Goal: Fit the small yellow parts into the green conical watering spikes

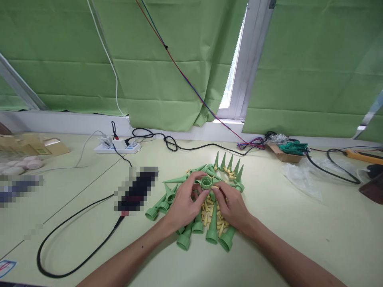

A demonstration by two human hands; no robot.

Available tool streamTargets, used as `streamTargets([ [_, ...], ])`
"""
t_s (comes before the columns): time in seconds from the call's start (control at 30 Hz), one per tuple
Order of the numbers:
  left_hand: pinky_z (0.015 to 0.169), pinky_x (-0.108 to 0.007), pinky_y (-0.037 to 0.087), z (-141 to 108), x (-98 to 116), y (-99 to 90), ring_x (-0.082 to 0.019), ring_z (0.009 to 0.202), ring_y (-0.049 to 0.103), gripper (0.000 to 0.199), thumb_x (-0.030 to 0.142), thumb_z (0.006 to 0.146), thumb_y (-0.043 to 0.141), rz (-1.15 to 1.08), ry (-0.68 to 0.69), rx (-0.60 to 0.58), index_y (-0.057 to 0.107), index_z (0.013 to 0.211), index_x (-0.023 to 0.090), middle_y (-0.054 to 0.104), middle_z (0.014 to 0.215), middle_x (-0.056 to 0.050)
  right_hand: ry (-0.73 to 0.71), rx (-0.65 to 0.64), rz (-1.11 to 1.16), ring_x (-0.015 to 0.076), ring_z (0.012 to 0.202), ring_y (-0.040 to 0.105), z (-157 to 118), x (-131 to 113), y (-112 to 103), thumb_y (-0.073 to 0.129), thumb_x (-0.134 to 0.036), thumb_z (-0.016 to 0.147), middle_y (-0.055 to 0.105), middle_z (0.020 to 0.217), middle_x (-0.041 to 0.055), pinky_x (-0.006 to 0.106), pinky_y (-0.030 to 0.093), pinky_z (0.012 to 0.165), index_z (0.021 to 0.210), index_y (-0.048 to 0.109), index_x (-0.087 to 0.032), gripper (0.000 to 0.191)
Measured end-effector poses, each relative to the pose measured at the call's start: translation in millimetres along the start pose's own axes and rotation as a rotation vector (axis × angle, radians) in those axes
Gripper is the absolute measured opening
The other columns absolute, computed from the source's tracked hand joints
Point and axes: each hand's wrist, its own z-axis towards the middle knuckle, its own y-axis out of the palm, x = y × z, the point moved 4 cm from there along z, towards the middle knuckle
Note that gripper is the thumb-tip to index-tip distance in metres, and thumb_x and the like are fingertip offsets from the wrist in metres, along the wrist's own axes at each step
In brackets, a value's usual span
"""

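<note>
My left hand (188, 196) is closed around a green plastic cone (206, 182), whose round open end faces up toward me. At its right side my right hand (230, 201) pinches a small yellow plastic piece (214, 187) against or close by the cone; whether the two touch I cannot tell. Below and around both hands lie several more green cones (212, 235), pointing different ways. Many small yellow pieces (221, 229) form a loose heap under the hands. Farther back, several green cones stand upright in a row (230, 162) beside more yellow pieces (229, 173).
Left of the cones lies a blurred dark device (136, 193) with a looping black cable (42, 243). A white power strip (131, 148) sits near the wall. At right are a small cardboard box (284, 153), clear plastic bags (302, 181) and tangled wires (254, 142).
</note>
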Motion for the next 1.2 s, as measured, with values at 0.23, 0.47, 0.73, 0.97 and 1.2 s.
streamTargets([
  [0.23, 0.058, -0.023, 0.048, 1, 0, 0.1, -0.009, 0.066, 0.055, 0.03, 0.033, 0.092, 0.054, -0.035, -0.061, 0.019, 0.045, 0.12, 0.029, 0.051, 0.111, -0.003, -0.018, 0.038, -0.023, 0.0151, 0.065, 0.053, -1, 1, -1, 0.039, -0.02, 0.099, 0.057, 0.077, 0.0027, 0.027, 0.04, 0.06, 0.091, 0.054, -0.019, 0.017],
  [0.47, 0.048, -0.021, 0.043, 2, -2, 0.7, -0.01, 0.058, 0.053, 0.024, 0.041, 0.091, 0.053, -0.152, -0.132, 0.005, 0.05, 0.107, 0.023, 0.059, 0.09, -0.001, -0.011, 0.146, -0.064, 0.0153, 0.064, 0.052, 1, -2, -8, 0.038, -0.019, 0.1, 0.056, 0.075, 0.0028, 0.028, 0.04, 0.059, 0.091, 0.053, -0.02, 0.018],
  [0.73, 0.043, -0.025, 0.042, 7, -12, 2.5, -0.012, 0.045, 0.051, 0.056, 0.06, 0.092, 0.039, -0.35, -0.295, -0.084, 0.057, 0.064, 0.015, 0.056, 0.057, -0.001, -0.088, 0.111, -0.03, 0.0175, 0.071, 0.053, 3, -9, -9, 0.037, -0.016, 0.1, 0.057, 0.081, 0.0053, 0.03, 0.043, 0.062, 0.096, 0.054, -0.02, 0.017],
  [0.97, 0.044, -0.025, 0.043, 4, -11, 4.3, -0.014, 0.046, 0.055, 0.054, 0.061, 0.09, 0.042, -0.388, -0.33, -0.156, 0.057, 0.065, 0.016, 0.057, 0.055, -0.001, -0.121, 0.023, 0.03, 0.0177, 0.076, 0.055, 0, -7, -4, 0.039, -0.015, 0.099, 0.059, 0.086, 0.0062, 0.029, 0.045, 0.066, 0.102, 0.055, -0.02, 0.017],
  [1.2, 0.045, -0.024, 0.045, 4, -8, 5.6, -0.014, 0.051, 0.054, 0.052, 0.061, 0.089, 0.045, -0.436, -0.328, -0.202, 0.057, 0.069, 0.014, 0.053, 0.061, -0.002, -0.079, 0.018, 0.031, 0.016, 0.069, 0.053, 1, -6, -5, 0.038, -0.018, 0.1, 0.057, 0.078, 0.0038, 0.027, 0.042, 0.061, 0.095, 0.055, -0.02, 0.018],
])
